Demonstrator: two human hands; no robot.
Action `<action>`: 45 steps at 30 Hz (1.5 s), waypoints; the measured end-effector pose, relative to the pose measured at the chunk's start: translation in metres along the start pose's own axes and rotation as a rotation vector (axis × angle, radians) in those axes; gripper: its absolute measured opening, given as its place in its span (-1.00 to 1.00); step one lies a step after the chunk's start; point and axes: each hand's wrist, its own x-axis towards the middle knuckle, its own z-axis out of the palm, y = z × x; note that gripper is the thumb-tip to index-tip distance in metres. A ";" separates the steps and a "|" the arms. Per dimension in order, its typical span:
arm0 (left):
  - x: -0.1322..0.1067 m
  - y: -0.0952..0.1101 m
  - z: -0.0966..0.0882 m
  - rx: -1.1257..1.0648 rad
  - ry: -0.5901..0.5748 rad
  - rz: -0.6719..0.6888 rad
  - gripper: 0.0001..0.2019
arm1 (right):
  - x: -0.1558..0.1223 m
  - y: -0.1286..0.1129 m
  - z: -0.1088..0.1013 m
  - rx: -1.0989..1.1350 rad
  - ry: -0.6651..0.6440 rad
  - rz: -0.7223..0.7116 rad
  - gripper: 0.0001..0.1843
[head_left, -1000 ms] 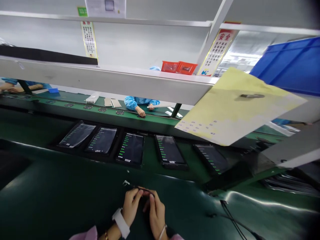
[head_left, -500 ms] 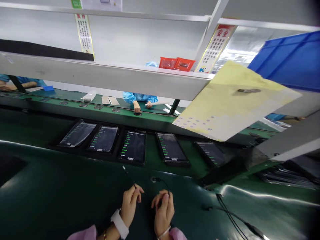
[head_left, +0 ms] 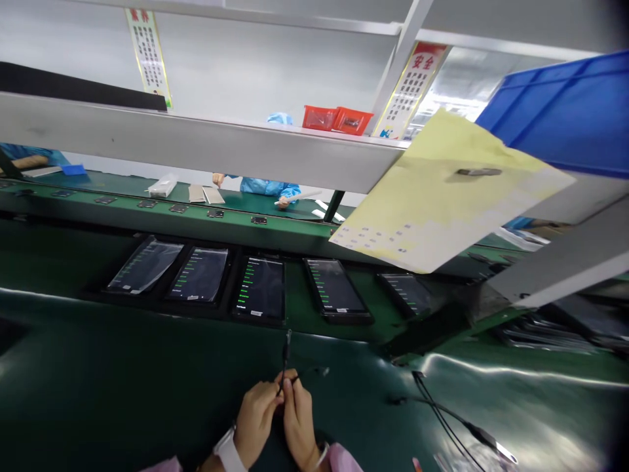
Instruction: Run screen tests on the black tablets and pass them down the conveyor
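Low in the middle of the view, my left hand [head_left: 256, 414] and my right hand [head_left: 299, 419] meet with their fingers pinched together. A thin black cable [head_left: 284, 377] runs between the fingertips of both. One of its ends, a plug [head_left: 287, 344] with a light tip, sticks up toward the tablets. Another dark lead [head_left: 309, 370] with a pale round tip reaches out to the right of my right hand. The exact grip on the cable is partly hidden by the fingers. A tablet [head_left: 259, 288] with a lit list in green text lies just beyond.
Several more tablets, such as this one [head_left: 337, 288], line the back of the green bench [head_left: 122, 380]. Black cables [head_left: 452, 413] lie at right. Above hang a yellow sheet [head_left: 442, 190] and a blue bin [head_left: 560, 118]. A co-worker's blue sleeve [head_left: 265, 187] shows across the line.
My hands were apart and have come together. The cable ends have swung closer, one now pointing upward. Across the line, the co-worker's hand has drawn back from a small dark part.
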 end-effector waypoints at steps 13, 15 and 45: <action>0.005 0.002 -0.008 -0.145 0.085 -0.158 -0.57 | 0.001 -0.003 -0.005 -0.091 -0.093 -0.215 -0.60; 0.006 0.004 -0.009 -0.207 0.044 -0.182 -0.58 | 0.001 -0.004 -0.005 -0.102 -0.093 -0.215 -0.59; 0.010 0.008 0.004 -0.646 -0.179 -0.581 -0.24 | 0.000 -0.007 -0.010 0.313 -0.356 0.449 -0.46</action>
